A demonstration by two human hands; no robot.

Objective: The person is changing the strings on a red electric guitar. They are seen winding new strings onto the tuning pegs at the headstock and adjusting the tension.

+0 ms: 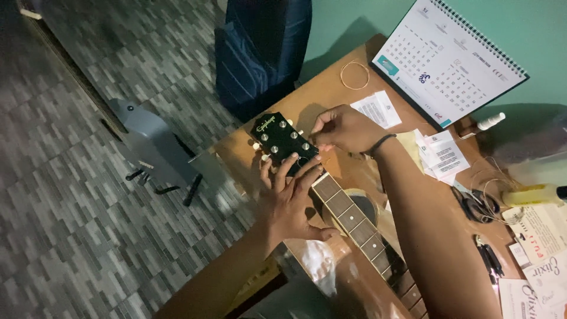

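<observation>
Guitar headstock flat on brown surface, near its edge. Left hand spread, fingers pressing by nut. Right hand pinching at tuner peg, string likely. Risks: string slipping from pinch, whipping loose; headstock sliding toward edge if left hand lifts.

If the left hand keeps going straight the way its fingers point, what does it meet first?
The left hand points up-left along the neck; its fingertips already lie on the black guitar headstock, so it would slide over that first. Past it, the table edge, as far as depth shows.
</observation>
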